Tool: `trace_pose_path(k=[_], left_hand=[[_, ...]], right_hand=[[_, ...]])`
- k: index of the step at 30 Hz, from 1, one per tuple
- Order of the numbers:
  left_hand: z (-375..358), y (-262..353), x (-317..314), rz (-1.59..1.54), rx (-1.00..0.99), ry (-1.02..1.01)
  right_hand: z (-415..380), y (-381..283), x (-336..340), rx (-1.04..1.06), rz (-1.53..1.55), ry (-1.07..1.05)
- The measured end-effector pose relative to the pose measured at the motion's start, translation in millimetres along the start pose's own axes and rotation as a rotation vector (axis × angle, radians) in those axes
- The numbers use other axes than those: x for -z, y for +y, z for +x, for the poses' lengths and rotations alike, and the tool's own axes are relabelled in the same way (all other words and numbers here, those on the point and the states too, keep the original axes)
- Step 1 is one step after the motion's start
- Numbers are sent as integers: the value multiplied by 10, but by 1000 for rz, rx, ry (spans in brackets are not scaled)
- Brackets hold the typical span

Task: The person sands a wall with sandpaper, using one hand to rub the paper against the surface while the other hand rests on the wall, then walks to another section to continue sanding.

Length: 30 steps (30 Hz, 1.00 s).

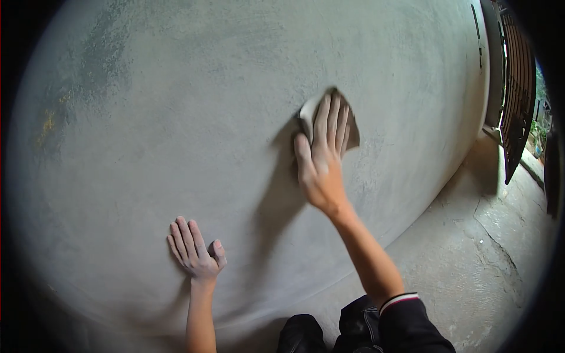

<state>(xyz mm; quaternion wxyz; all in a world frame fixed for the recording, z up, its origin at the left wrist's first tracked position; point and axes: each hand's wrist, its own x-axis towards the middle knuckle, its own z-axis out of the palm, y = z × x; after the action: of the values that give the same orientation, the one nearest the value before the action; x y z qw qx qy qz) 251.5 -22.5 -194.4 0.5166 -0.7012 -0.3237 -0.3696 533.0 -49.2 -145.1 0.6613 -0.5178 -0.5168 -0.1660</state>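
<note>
A person's right hand (322, 163), fingers straight and close together with the thumb apart, presses a thin, dark-brown sheet with a pale, curled edge (354, 136) flat against a broad, grey, patchily coated wall (176, 129). The sheet lies beneath the fingers, its corners showing around them. Lower and to the left, the dust-whitened left hand (198, 257) rests against the same wall, fingers slightly fanned, thumb out. At right, a brown slatted shutter (519, 88) stands above a cracked concrete floor (465, 259).
</note>
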Motion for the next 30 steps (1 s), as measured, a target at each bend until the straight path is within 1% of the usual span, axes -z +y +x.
trace_pose_path(k=[1, 2, 3, 4, 5, 6, 8, 9, 10, 11, 12, 14, 16, 17, 18, 19, 20, 22, 23, 24, 25, 26, 28, 29, 30], left_hand=[[3, 2, 2, -3, 6, -7], [7, -13, 8, -5, 7, -1], [-4, -17, 15, 0, -11, -10], [-1, -1, -13, 5, -26, -10], [-2, 6, -24, 9, -25, 1], [-8, 12, -24, 4, -31, -5], [-28, 10, -13, 9, -30, -11], [-28, 14, -12, 10, -34, -12], [-22, 7, -15, 10, -38, -13], [-18, 4, -23, 12, -29, -5], [-22, 3, -31, 16, -33, 1], [-29, 25, -34, 13, -26, 8], [-68, 18, -34, 12, -36, 5], [-80, 17, -37, 11, -40, 6], [-85, 31, -41, 10, -45, 0], [-91, 47, -44, 5, -36, -1], [-80, 51, -47, 1, -26, 4], [-67, 44, -67, -3, -40, 7], [-55, 56, -67, -7, -25, 17], [-60, 70, -74, -14, -10, 26], [-26, 73, -75, -17, -10, 29], [-5, 91, -67, -15, -4, 11], [-2, 151, -40, -19, -6, -14], [6, 173, -39, -23, -7, -19], [30, 182, -60, -25, -5, -18]], right_hand=[[-108, 16, -38, -11, -18, 10], [-384, 20, -134, 19, -65, -1], [-726, 42, -184, 3, -84, -132], [-769, -56, -133, -7, -108, -257], [-671, -32, -98, -67, -26, -250], [-490, 48, -44, 28, -13, -148], [13, -10, 112, -71, 126, -10], [116, -2, 119, -78, 153, 4], [96, 59, 65, -29, 39, 47], [-40, 93, -2, -24, 29, 24], [-287, 113, -71, -18, 15, -2], [-1047, 53, -268, -25, -82, -192], [-1251, 42, -169, 60, -25, -389], [-1114, 19, -90, 49, -23, -403], [-927, 34, -54, 48, -22, -335], [-676, 117, -25, 93, -64, -260], [-380, 96, 49, 89, -20, -100], [-102, 45, 134, -3, 4, -4], [-265, 42, 3, -29, -48, 6], [-643, 61, -163, 41, -10, -29], [-1013, -41, -209, 87, 6, -218], [-1216, -137, -147, 129, 11, -390], [-1015, -45, -51, 180, -4, -400], [-793, 49, -26, 261, -30, -291], [-470, 66, 28, 197, 29, -138]])
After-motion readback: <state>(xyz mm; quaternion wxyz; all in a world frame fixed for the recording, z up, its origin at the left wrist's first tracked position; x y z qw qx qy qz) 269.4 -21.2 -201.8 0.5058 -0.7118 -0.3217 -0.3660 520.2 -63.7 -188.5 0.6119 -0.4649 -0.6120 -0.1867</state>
